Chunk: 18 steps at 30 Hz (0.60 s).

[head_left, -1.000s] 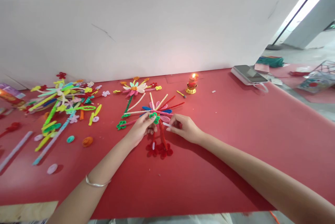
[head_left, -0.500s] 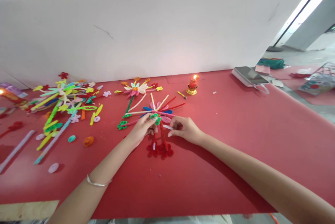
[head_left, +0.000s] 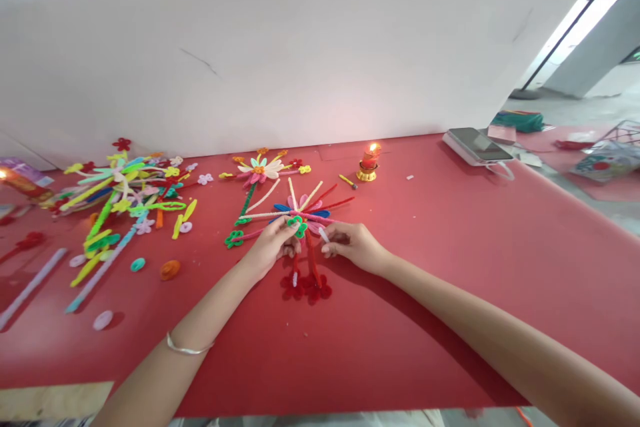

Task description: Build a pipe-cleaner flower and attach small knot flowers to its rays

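Observation:
My left hand [head_left: 270, 250] pinches a small green pipe-cleaner flower [head_left: 299, 225] between thumb and fingers. Close by on its right, my right hand [head_left: 356, 247] is closed on a short whitish stick [head_left: 324, 235], its tip angled up toward the flower. Under and behind both hands lies a larger pipe-cleaner flower [head_left: 320, 216] with pink and blue petals and long stems in cream, red and pink. Two dark red flowers [head_left: 317, 287] end the stems nearest me. Another green flower [head_left: 233, 238] ends a pink stem at left. My left fingertips are partly hidden.
A lit red candle [head_left: 370, 159] in a gold holder stands behind the hands, with a short yellow stub [head_left: 348, 181] beside it. Colourful pipe-cleaner pieces [head_left: 120, 180] are heaped at left. A phone [head_left: 477, 146] lies at back right, before a white panel [head_left: 300, 54].
The whitish stick in my right hand has tilted, its tip now pointing further upward. My left hand and the green flower stay almost where they were.

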### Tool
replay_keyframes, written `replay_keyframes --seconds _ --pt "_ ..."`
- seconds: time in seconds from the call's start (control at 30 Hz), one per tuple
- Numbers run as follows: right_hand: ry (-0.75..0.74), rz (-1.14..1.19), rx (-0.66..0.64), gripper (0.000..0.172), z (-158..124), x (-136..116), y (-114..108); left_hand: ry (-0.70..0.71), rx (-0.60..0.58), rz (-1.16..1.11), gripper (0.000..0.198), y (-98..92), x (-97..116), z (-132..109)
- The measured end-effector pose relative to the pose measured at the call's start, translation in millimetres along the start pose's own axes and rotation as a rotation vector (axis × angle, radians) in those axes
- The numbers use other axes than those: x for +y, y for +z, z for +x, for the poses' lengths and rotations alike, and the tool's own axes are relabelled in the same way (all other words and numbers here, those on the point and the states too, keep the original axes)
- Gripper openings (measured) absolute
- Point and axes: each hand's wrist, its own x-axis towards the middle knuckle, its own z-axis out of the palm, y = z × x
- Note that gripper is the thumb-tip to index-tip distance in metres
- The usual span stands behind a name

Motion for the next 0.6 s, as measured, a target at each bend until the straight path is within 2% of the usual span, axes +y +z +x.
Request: replay_keyframes --seconds 0.2,0.33,0.6 --pt "-0.051 -0.235 0.133 0.025 -0.5 -2.0 -1.2 0.0 0.001 0.005 0.035 0.6 1.2 -0.1" --pt "-0.061 -0.232 0.134 0.025 -0.3 -0.9 -0.8 0.004 -0.001 0.011 0.034 1.1 0.9 0.0" --pt "0.016 -0.072 0.062 0.025 0.1 -0.8 -0.2 0.0 -0.016 0.0 0.032 -1.3 -0.6 1.4"
